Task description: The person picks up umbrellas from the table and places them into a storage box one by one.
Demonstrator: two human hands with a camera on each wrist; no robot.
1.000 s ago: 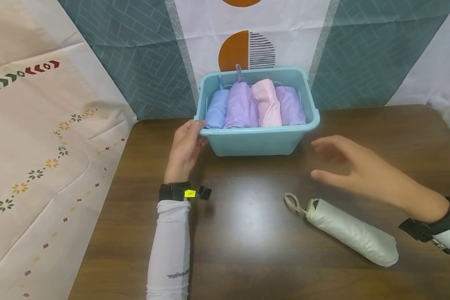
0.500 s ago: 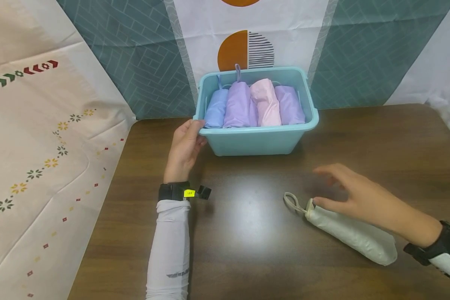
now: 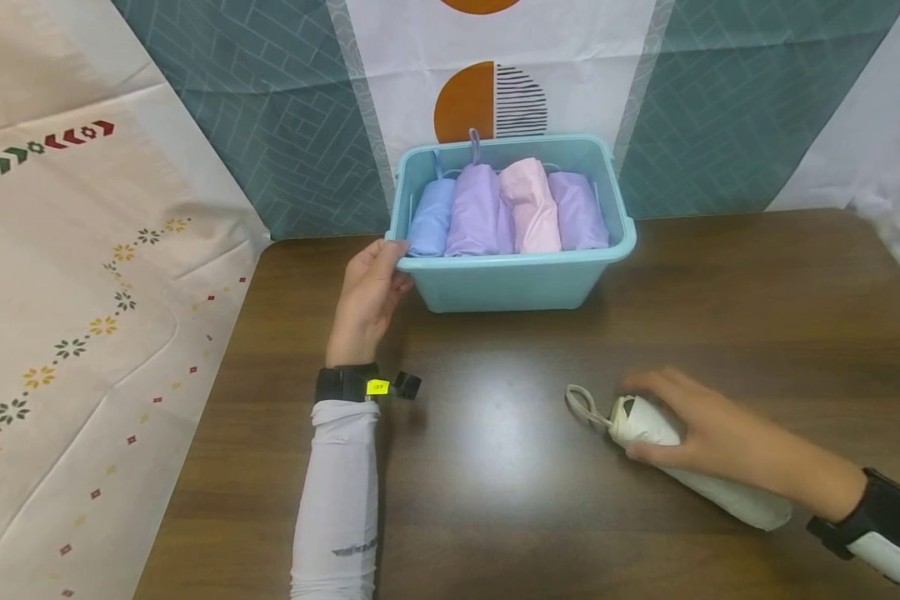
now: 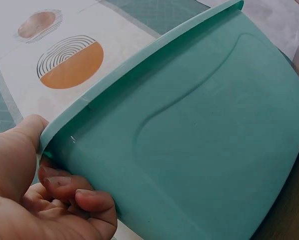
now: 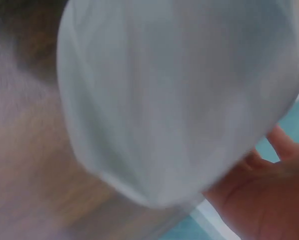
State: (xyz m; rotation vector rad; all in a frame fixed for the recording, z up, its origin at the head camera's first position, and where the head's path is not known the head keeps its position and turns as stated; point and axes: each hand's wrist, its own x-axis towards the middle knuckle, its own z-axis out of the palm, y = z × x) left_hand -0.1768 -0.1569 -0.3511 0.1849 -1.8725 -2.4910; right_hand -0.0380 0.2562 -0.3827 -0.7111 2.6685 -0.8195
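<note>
At the basket's left front corner, my left hand (image 3: 367, 292) pinches the rim, with the thumb on top and fingers below. The light-blue plastic basket (image 3: 506, 287) fills most of the left wrist view. Inside it lie a blue folded umbrella (image 3: 432, 218), purple ones (image 3: 476, 212) and a pink one (image 3: 532, 208). My right hand (image 3: 712, 433) curves round a pale grey-green folded umbrella (image 3: 750, 500) near its handle end, thumb on the near side and fingers on the far side. The pale umbrella (image 5: 174, 100) looms large and blurred in the right wrist view.
The brown wooden table (image 3: 495, 533) bears the basket and the pale umbrella, whose wrist loop (image 3: 581, 402) points left. Behind the basket hangs a patterned green and white cloth (image 3: 300, 125). A cream embroidered cloth (image 3: 105, 275) borders the table on the left.
My right hand has come down and toward me from above the pale umbrella to around it. The left hand and basket have stayed in place.
</note>
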